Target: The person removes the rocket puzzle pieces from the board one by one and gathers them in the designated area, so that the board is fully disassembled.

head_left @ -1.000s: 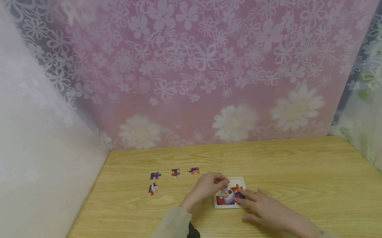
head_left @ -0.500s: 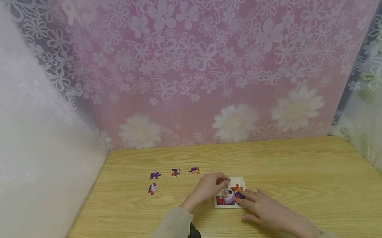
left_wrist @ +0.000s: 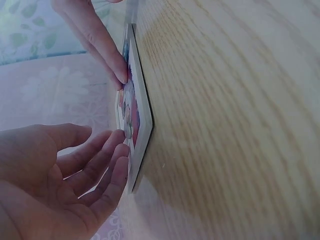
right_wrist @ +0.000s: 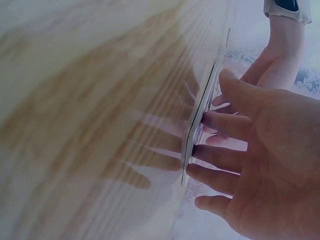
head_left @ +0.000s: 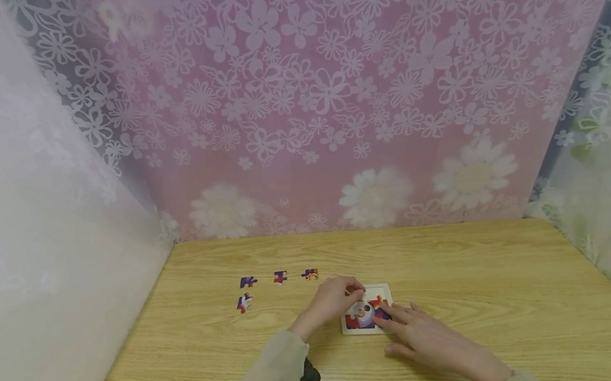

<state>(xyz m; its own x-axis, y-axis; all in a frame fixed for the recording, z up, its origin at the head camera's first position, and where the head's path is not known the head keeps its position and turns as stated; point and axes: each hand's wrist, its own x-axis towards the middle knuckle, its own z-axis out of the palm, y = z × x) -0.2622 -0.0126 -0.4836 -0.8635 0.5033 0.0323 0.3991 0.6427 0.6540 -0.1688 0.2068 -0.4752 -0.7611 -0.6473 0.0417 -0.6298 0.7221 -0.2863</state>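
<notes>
A small white-rimmed jigsaw tray (head_left: 359, 333) lies on the table with part of a cartoon picture with a large eye fitted in it. My left hand (head_left: 331, 298) reaches over its far left part, fingertips on the pieces. In the left wrist view the thumb (left_wrist: 75, 134) stands apart from the gently bent fingers, with nothing between them. My right hand (head_left: 426, 339) spreads over the tray's right side, extended fingers touching the fitted pieces and rim. The right wrist view shows its fingertips (right_wrist: 199, 150) along the tray's edge.
Several loose purple-and-red jigsaw pieces lie left of the tray: three in a back row, including an orange-marked piece (head_left: 310, 274), and a white-marked piece (head_left: 244, 303) in front. A black wrist strap (head_left: 309, 375) shows at my left sleeve. Flowered curtains (head_left: 281, 91) enclose the wooden table.
The left hand shifts very slightly over the tray's far left part. The right hand stays almost in place, and the loose pieces keep their places.
</notes>
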